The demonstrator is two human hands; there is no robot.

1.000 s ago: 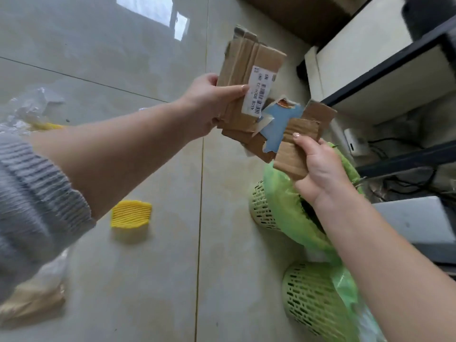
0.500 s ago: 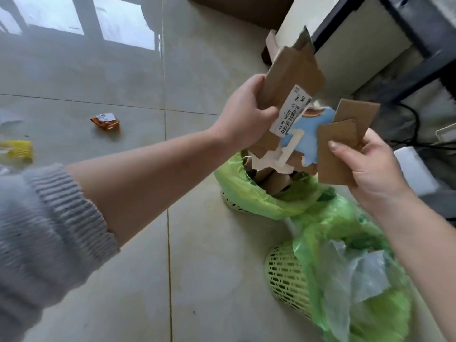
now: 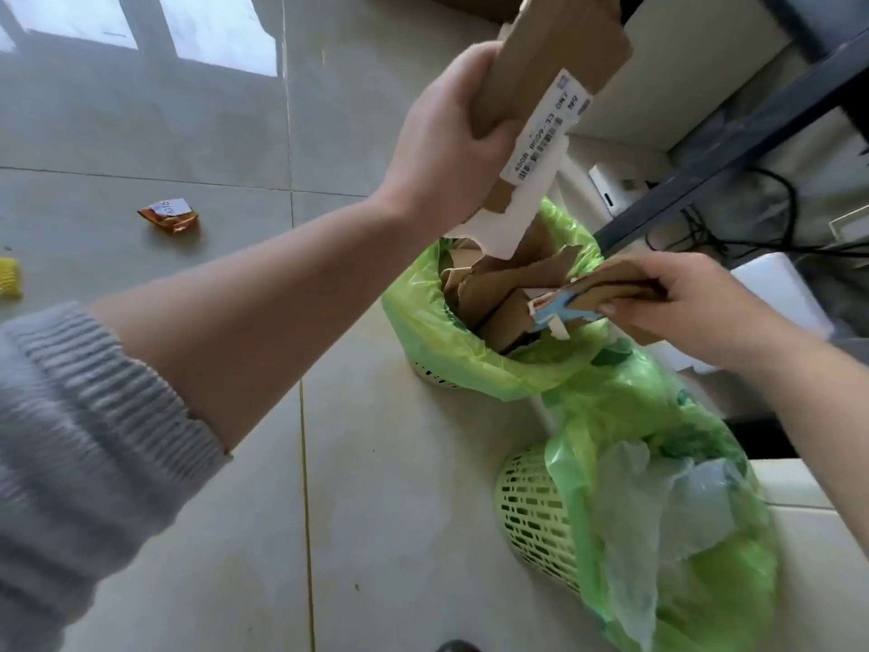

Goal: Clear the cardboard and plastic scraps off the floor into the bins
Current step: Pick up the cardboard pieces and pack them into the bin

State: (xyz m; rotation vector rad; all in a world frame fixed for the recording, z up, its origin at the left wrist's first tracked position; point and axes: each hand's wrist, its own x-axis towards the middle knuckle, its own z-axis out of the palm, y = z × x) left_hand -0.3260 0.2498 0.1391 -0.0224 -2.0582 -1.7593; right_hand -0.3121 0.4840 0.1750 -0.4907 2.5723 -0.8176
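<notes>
Cardboard (image 3: 555, 54) above far bin (image 3: 451, 355); wrapper (image 3: 170, 216), yellow scrap (image 3: 9, 277) on floor (image 3: 188, 134).

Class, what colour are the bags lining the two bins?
Bright green bags, seen in the head view.

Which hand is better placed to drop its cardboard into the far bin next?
The right hand, probably. Its cardboard scraps sit low at the rim of the far bin, while the left hand holds its labelled cardboard high above it.

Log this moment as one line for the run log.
left hand grips labelled cardboard | right hand holds scraps over bin
</notes>
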